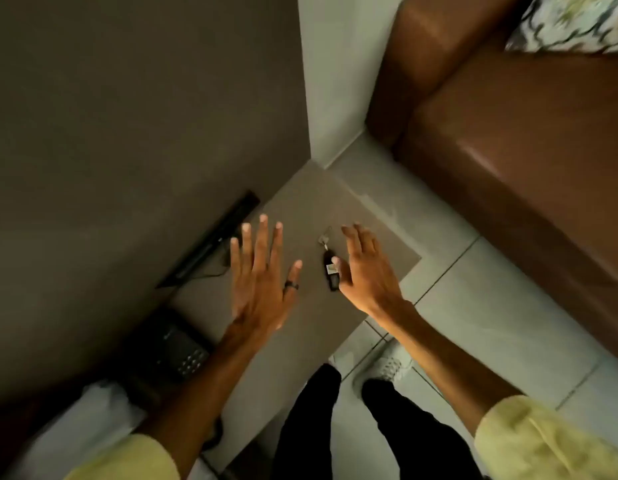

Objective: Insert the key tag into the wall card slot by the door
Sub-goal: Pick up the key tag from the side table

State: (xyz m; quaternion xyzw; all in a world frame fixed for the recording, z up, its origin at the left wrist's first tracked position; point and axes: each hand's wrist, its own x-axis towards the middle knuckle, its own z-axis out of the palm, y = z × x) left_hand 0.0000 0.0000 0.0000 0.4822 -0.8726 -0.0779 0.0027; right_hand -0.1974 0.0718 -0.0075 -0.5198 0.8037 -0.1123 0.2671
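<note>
A black key tag (330, 270) with a small metal key (324, 241) on its ring lies on a grey-brown tabletop (311, 209). My right hand (366, 271) hovers just to the right of the tag, fingers spread, thumb tip over the tag's white label. My left hand (262, 268) is held flat and open above the table, left of the tag, with a dark ring on one finger. Neither hand holds anything. No wall card slot or door shows in the head view.
A black desk phone (169, 344) sits at the table's near left. A thin black device (214, 240) with a cable lies along the dark wall (127, 116). A brown leather sofa (525, 150) stands to the right across the tiled floor (491, 306).
</note>
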